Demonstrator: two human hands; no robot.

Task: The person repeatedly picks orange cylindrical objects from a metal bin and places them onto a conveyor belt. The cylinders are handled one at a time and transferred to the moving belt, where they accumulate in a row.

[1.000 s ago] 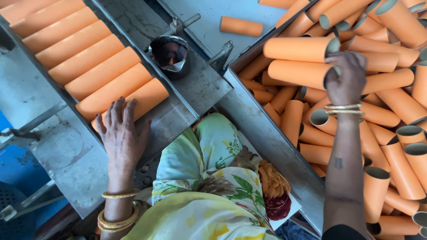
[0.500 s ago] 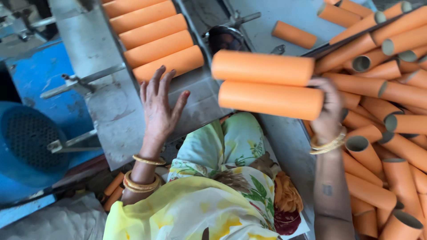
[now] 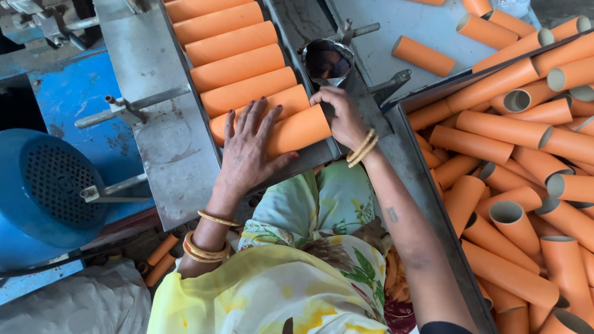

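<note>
Several orange cardboard tubes (image 3: 232, 46) lie side by side across a sloping metal chute (image 3: 167, 142). My left hand (image 3: 247, 148) rests flat with fingers spread over the two lowest tubes. My right hand (image 3: 339, 117) curls around the right end of the lowest tube (image 3: 306, 128), with gold bangles on the wrist. Both hands are close together at the chute's lower end, above my yellow and green floral clothing.
A metal bin (image 3: 427, 185) on the right is heaped with loose orange tubes (image 3: 513, 154). A dark metal cup (image 3: 328, 62) stands beside the chute. One loose tube (image 3: 424, 55) lies on the grey table behind. A blue motor housing (image 3: 49, 185) sits at the left.
My right hand carried two tubes from the bin over to the chute and set them at its lower end. My left hand slid up onto them.
</note>
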